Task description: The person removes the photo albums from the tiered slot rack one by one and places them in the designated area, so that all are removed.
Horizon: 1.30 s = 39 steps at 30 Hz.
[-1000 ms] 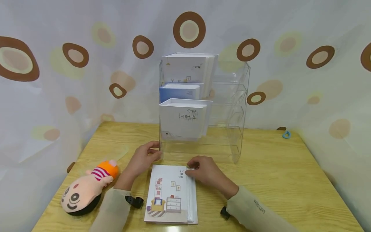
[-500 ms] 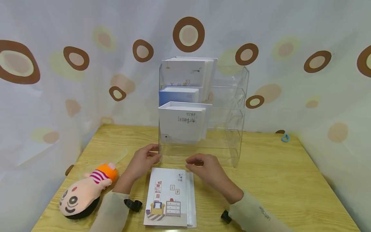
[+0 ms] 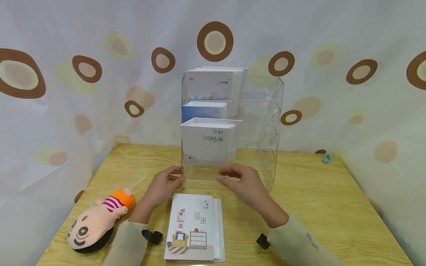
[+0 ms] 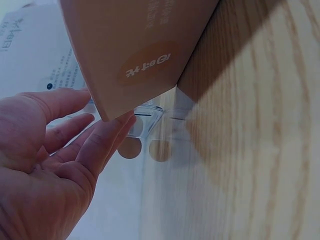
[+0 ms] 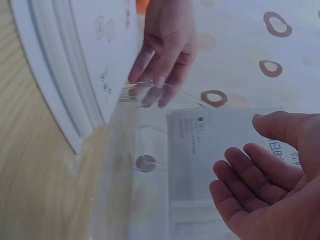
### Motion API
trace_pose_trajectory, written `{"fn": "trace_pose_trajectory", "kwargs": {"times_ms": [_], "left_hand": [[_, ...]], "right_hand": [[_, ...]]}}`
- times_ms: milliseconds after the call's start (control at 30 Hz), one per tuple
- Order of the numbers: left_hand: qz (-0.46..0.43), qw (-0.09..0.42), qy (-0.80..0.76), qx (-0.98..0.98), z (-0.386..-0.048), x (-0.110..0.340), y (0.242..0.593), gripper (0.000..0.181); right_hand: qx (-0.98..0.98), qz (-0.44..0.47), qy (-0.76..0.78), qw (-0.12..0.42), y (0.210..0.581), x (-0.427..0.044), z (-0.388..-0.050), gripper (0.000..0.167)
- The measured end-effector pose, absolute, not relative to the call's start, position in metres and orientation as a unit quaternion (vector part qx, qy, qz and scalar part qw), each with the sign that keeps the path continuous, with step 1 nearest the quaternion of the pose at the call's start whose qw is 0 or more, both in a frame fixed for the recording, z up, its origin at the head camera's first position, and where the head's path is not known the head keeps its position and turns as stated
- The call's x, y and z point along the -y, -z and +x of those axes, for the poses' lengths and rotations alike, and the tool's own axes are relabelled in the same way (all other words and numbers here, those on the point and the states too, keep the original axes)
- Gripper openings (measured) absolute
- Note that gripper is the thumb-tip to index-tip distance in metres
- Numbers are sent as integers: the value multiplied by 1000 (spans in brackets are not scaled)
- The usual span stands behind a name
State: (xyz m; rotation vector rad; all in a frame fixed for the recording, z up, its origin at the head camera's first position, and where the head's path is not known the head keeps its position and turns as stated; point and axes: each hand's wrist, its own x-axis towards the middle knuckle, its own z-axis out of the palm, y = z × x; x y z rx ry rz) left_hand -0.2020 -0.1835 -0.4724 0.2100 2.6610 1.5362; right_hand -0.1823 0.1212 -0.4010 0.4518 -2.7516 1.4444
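A clear acrylic rack [image 3: 256,178] with stepped tiers stands on the table. My left hand [image 3: 162,186] holds the rack's left side edge near the bottom, thumb and fingers bent about it; their exact contact is partly hidden. My right hand [image 3: 247,186] hovers before the rack's lowest tier, thumb and fingers apart, with nothing between them. Closer to me lies a thick white book [image 3: 193,227] with a drawn sofa and drawers on its cover. Its shaded brownish side [image 4: 145,55] fills the top of the left wrist view.
On the rack's left half sit a white book [image 3: 209,87] on top, a blue book [image 3: 204,111] below it, and another white book [image 3: 206,144] lower. A plush doll [image 3: 96,225] lies at left. A small blue ring [image 3: 327,159] lies at the table's back right.
My right hand has left the book's top right corner and moved up and slightly right, toward the rack. The left hand stays at the rack's side. The head view has shifted slightly.
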Motion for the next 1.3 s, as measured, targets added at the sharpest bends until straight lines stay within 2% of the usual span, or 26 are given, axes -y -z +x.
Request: {"fn": "trace_pose_trajectory", "kwargs": {"times_ms": [367,733,1000,1300], "left_hand": [[66,36,-501,-862,-198,187,474,52],[62,42,-510,-857,-199,184,473,50],[59,41,-511,-856,-200,183,472,50],[55,39,-511,-857,-202,183,471,50]], "right_hand": [[866,127,-483,22,376,-129,-202,35],[859,114,-497,31,373,-135,-209,38],[856,113,-503,26,364,-141,-216,46],[849,102,-517,36,360,-147,-226,45]]}}
